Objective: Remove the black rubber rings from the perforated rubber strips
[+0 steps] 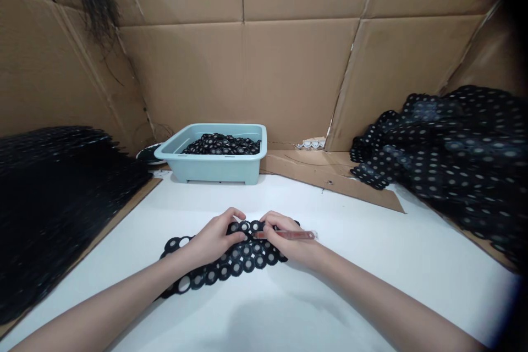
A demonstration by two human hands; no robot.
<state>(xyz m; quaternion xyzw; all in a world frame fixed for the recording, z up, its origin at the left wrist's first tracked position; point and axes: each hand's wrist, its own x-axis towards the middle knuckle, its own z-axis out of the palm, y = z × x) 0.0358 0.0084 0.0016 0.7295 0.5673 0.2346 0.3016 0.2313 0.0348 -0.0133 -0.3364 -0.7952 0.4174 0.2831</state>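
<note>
A strip of black lace trim made of joined rings lies across the white table in front of me, its left end angled toward me. My left hand presses and pinches the strip's upper edge between thumb and fingers. Close beside it, my right hand is closed around a small tool with a reddish, see-through handle. The tool's tip points left at the rings near my left thumb; its exact kind is hard to make out. Some fingers of my right hand also rest on the trim.
A light blue plastic basin holding more black ring trim stands at the back. Dark material is heaped at the left. A large pile of dotted black trim fills the right. Cardboard walls enclose the white table.
</note>
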